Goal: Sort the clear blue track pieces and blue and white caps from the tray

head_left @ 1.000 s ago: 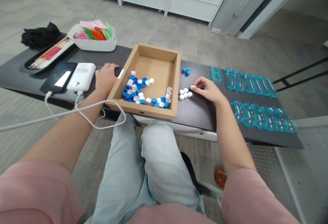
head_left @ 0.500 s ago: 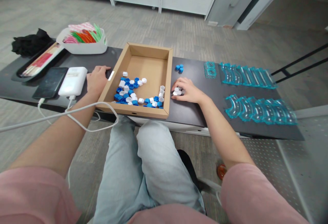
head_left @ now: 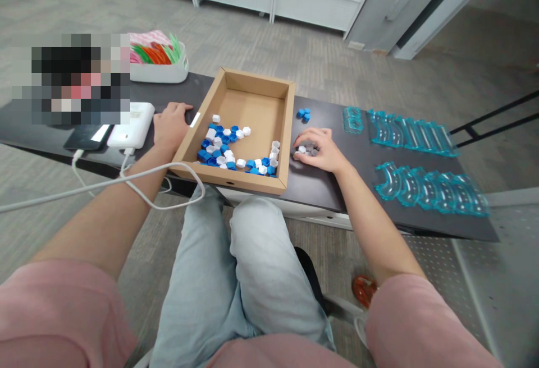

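Note:
A shallow cardboard tray (head_left: 287, 127) sits on a dark table (head_left: 320, 185) and holds several small blue and white hexagonal pieces (head_left: 229, 152) along its near side. My right hand (head_left: 318, 148) lies just right of the tray, fingers curled over a small cluster of white pieces (head_left: 304, 150) on the table. A few blue pieces (head_left: 304, 114) lie further back. My left hand (head_left: 170, 124) rests on the table against the tray's left wall, fingers bent, nothing visible in it.
Two rows of clear turquoise curved parts (head_left: 429, 188) lie at the right. A white power bank (head_left: 132, 125) and a phone (head_left: 86, 138) with cables sit at the left, behind them a white tub of coloured sticks (head_left: 158, 59). My knees are below the table edge.
My right hand moved left from placing a white piece at the cluster's edge and now covers the white cluster. The left hand stayed put.

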### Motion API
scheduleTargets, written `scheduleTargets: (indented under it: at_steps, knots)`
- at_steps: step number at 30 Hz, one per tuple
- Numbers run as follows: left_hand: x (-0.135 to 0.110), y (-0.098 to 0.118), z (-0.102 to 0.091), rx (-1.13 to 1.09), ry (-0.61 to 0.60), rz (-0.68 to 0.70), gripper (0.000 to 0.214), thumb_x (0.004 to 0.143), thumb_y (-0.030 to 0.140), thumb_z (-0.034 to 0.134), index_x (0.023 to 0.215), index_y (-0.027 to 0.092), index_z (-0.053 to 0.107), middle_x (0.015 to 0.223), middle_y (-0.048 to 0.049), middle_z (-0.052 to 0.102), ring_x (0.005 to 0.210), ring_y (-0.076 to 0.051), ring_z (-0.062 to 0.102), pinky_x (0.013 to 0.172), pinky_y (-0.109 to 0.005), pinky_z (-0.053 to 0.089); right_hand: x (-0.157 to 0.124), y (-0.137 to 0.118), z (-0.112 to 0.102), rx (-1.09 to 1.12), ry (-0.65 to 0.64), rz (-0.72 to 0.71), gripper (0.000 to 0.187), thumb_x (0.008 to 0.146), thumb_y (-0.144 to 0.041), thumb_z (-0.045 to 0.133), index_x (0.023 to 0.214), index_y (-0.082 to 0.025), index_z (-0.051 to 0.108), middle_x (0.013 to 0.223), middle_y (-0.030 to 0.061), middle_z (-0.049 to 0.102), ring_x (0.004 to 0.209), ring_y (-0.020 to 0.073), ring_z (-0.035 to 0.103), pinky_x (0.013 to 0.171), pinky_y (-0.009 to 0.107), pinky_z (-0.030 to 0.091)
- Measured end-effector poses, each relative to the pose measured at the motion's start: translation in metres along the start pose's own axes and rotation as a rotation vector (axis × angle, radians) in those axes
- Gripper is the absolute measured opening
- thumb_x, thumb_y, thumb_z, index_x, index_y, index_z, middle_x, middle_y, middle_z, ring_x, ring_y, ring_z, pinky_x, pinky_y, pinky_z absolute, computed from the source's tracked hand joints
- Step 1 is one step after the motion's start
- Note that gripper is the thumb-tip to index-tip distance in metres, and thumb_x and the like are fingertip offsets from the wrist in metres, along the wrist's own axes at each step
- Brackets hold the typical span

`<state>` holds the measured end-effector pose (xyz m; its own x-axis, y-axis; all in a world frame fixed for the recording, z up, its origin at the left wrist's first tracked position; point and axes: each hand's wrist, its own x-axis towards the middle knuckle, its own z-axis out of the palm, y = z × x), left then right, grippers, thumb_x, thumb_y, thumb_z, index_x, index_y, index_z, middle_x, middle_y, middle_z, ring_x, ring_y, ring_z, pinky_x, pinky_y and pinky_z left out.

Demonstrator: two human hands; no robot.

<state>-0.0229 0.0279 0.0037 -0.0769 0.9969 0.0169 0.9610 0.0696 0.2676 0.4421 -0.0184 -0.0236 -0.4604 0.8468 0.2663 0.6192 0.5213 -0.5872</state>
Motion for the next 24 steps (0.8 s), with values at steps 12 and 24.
scheduleTargets:
  at_steps: [12, 24]
  knots:
    - [-0.002, 0.001, 0.004, -0.038, 0.058, 0.001, 0.07, 0.112, 0.05, 0.049, 0.173, 0.021, 0.067, 0.181, -0.0224, 0.064, 0.165, -0.044, 0.059, 0.137, -0.058, 0.039, 0.083, -0.058, -0.007, -0.171, -0.186, -0.121, 0.028, 0.1, -0.056, 0.088, 0.113, -0.032, 0.089, 0.113, 0.0115, 0.083, 0.121, 0.0413, 0.071, 0.12, 0.062, 0.044]
    - [-0.006, 0.005, 0.001, -0.04, 0.072, -0.002, 0.074, 0.104, 0.064, 0.062, 0.171, 0.034, 0.068, 0.177, -0.0189, 0.066, 0.162, -0.05, 0.059, 0.133, -0.06, 0.041, 0.139, -0.064, 0.034, -0.215, -0.662, -0.063, 0.023, 0.086, -0.038, 0.105, 0.093, -0.03, 0.085, 0.095, 0.0048, 0.086, 0.109, 0.0364, 0.081, 0.104, 0.051, 0.055]
